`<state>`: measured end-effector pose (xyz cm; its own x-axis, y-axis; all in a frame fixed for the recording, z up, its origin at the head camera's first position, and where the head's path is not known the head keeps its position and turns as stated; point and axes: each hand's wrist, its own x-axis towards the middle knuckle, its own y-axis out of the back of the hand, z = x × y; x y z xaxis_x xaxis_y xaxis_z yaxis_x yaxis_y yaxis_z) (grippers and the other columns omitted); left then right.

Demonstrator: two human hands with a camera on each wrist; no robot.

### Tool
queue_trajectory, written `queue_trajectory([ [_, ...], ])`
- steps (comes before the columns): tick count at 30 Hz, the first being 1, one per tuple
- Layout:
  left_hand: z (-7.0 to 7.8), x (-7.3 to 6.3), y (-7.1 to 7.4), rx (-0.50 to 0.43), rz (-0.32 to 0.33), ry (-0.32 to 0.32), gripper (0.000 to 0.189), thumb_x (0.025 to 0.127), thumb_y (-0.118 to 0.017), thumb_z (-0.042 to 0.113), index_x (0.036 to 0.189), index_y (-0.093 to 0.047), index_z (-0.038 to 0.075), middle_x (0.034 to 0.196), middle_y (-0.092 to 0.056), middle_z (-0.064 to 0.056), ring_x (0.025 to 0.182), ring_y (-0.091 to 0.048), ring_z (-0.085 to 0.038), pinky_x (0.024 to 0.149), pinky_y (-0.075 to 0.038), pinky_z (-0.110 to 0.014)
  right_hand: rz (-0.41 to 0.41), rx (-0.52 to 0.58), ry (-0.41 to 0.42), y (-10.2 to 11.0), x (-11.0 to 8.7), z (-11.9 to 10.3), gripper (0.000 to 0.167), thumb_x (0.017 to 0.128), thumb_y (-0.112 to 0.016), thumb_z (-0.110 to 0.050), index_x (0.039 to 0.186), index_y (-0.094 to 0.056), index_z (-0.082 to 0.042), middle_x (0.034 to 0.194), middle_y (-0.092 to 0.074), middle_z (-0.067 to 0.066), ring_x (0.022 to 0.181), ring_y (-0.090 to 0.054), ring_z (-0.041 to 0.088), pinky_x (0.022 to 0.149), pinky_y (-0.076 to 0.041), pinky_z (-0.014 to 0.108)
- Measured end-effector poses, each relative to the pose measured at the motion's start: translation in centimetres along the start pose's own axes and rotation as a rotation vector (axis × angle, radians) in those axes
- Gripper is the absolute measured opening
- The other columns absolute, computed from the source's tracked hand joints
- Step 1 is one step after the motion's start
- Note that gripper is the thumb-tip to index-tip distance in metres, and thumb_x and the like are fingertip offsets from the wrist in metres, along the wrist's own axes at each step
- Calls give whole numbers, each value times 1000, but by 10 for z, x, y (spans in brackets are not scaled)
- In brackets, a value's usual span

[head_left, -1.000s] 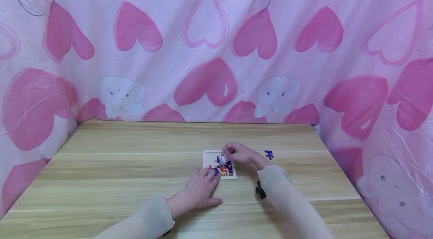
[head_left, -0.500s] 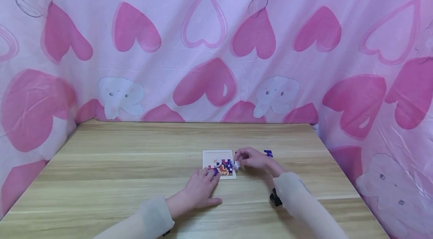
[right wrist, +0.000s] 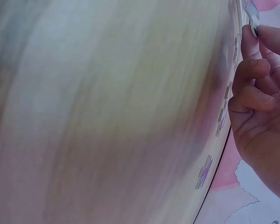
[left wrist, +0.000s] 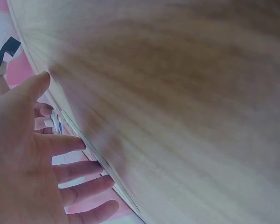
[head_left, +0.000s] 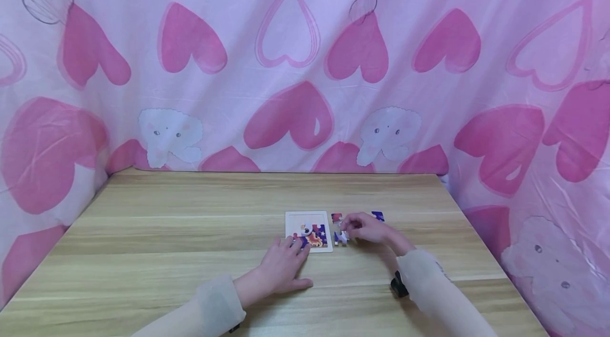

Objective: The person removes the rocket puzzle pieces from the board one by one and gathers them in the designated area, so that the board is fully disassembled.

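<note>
A small white-framed puzzle board (head_left: 295, 218) lies on the table, with purple and orange jigsaw pieces (head_left: 318, 239) in its lower part. My left hand (head_left: 281, 268) rests its extended fingertips on the board's near left corner; the left wrist view shows those fingers (left wrist: 84, 189) along the board edge. Just right of the board, my right hand (head_left: 364, 227) pinches a white and purple jigsaw piece (head_left: 340, 238) between thumb and fingers. The right wrist view shows the held piece (right wrist: 253, 21) edge-on, its picture mostly hidden.
A red and purple loose piece (head_left: 337, 217) lies beside the board's far right corner. Farther right, a purple piece (head_left: 378, 215) lies behind my right hand. The wooden table (head_left: 167, 231) ends at a pink heart-patterned curtain (head_left: 286, 114).
My right hand has moved from above the board to its right side, carrying the pinched jigsaw piece. The red and purple loose piece has come into sight. My left hand has stayed put.
</note>
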<state>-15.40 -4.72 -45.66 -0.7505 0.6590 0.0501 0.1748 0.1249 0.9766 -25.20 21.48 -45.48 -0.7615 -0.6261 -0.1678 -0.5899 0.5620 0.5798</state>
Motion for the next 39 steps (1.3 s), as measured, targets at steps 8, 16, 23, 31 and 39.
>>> queue_trajectory([
  [8,0,-1,0,-6,15,-10,79,75,-37,72,126,-49,13,118,-51,-9,106,-45,-28,81,-39,-47,2,8,-44,1,-3,2,19,79,-52,2,96,-57,-3,84,-55,5,69,-47,17,59,-43,29],
  [16,1,0,2,-7,-17,4,80,75,-35,73,128,-47,14,120,-49,-9,109,-44,-28,83,-38,-48,23,4,-41,2,-4,2,17,80,-53,0,96,-58,-3,87,-55,5,75,-47,19,62,-42,31],
  [23,0,-1,3,-12,-17,1,80,75,-35,72,128,-47,14,120,-49,-9,109,-44,-28,83,-39,-48,85,-69,-20,-4,1,-5,14,82,-56,-4,95,-59,-9,85,-55,2,75,-48,19,65,-43,33],
  [31,0,-1,3,-9,-6,-3,79,75,-36,72,127,-48,13,119,-49,-9,108,-45,-28,82,-39,-47,143,-124,17,-14,15,-12,15,81,-59,-6,95,-60,-12,83,-55,-2,76,-48,16,67,-42,31],
  [39,0,-1,2,-13,-14,-7,79,75,-35,72,128,-48,14,120,-49,-8,109,-44,-28,82,-39,-48,115,-126,50,-23,32,-29,22,79,-60,-3,101,-60,-9,86,-56,0,79,-50,14,71,-43,30],
])
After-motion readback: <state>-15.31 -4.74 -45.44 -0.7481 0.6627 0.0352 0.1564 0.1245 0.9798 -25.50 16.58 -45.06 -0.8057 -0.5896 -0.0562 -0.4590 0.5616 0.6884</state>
